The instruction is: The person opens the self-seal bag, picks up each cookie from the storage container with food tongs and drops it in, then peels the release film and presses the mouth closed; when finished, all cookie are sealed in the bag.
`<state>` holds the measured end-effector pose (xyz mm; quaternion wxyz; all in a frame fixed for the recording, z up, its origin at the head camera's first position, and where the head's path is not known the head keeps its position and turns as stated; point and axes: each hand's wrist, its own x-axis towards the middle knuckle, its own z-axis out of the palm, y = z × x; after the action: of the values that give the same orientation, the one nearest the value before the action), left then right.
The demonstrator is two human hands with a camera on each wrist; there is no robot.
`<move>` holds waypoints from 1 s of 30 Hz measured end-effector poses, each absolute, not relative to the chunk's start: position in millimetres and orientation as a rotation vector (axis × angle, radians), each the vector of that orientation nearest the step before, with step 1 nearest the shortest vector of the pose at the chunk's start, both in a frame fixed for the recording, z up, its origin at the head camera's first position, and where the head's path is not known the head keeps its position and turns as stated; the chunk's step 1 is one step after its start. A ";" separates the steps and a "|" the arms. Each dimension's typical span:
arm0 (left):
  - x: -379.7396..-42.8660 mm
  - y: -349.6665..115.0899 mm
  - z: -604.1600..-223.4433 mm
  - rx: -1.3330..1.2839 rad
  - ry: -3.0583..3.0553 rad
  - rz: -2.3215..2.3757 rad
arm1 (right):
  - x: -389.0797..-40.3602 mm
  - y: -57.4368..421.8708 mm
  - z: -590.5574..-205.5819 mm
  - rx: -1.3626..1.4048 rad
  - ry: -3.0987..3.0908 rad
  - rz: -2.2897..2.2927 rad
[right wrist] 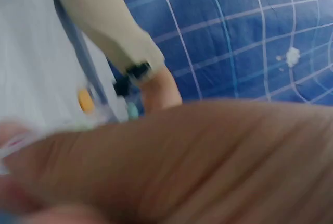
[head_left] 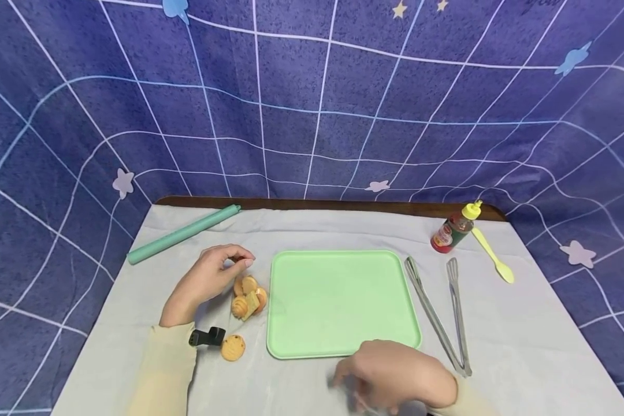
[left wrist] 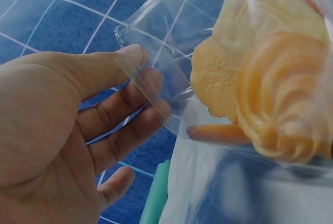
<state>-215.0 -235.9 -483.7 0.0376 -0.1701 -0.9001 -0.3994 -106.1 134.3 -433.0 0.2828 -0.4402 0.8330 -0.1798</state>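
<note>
My left hand (head_left: 213, 274) pinches the edge of a clear plastic bag (left wrist: 171, 67) between thumb and fingers. Inside the bag are several biscuits, including a swirled cookie (left wrist: 286, 99) and a pale square cracker (left wrist: 260, 15). In the head view the bagged biscuits (head_left: 249, 297) lie just below this hand, left of the light green tray (head_left: 343, 350). My right hand (head_left: 395, 372) is over the tray's front edge, index finger pointing down and left. Its fingers pinch a thin white piece (right wrist: 21, 143), blurred in the right wrist view.
A round cookie (head_left: 233, 348) lies beside the left wrist. Behind is a green roll (head_left: 184, 234). Right of the tray lie metal tongs (head_left: 437, 318), a sauce bottle (head_left: 451, 232) with a yellow cap and a yellow spoon (head_left: 494, 257). A patterned blue curtain (head_left: 301, 86) hangs behind the table.
</note>
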 end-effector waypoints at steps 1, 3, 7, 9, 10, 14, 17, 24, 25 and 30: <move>-215.0 -236.1 -483.5 -0.519 -2.762 -1.224 | -107.1 138.1 -432.9 -1.183 2.258 -0.486; -214.7 -236.6 -482.7 -0.521 -2.769 -1.225 | -109.9 140.5 -436.0 -1.207 2.350 -0.511; -214.4 -238.2 -482.5 -0.526 -2.779 -1.241 | -115.2 125.6 -450.0 -1.243 2.522 -0.602; -214.5 -238.3 -483.0 -0.525 -2.785 -1.258 | -117.4 112.1 -459.4 -1.226 2.565 -0.662; -214.6 -238.1 -483.4 -0.522 -2.788 -1.268 | -118.4 105.5 -464.3 -1.224 2.564 -0.690; -214.4 -235.7 -483.6 -0.522 -2.794 -1.283 | -121.7 80.9 -482.8 -1.188 2.485 -0.768; -216.0 -232.8 -483.1 -0.543 -2.790 -1.271 | -123.3 68.1 -489.4 -1.139 2.384 -0.854; -217.9 -230.8 -482.4 -0.547 -2.798 -1.272 | -134.7 43.8 -494.8 -0.771 2.207 -1.282; -217.4 -231.0 -482.3 -0.538 -2.802 -1.278 | -136.8 40.8 -495.5 -0.712 2.194 -1.326; -213.3 -231.9 -481.4 -0.499 -2.818 -1.289 | -147.4 27.0 -497.8 -0.557 2.234 -1.422</move>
<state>-213.3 -231.9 -481.4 0.0014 -0.1590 -0.8978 -0.4106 -147.4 27.0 -497.8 0.2161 -0.2008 0.8061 -0.5130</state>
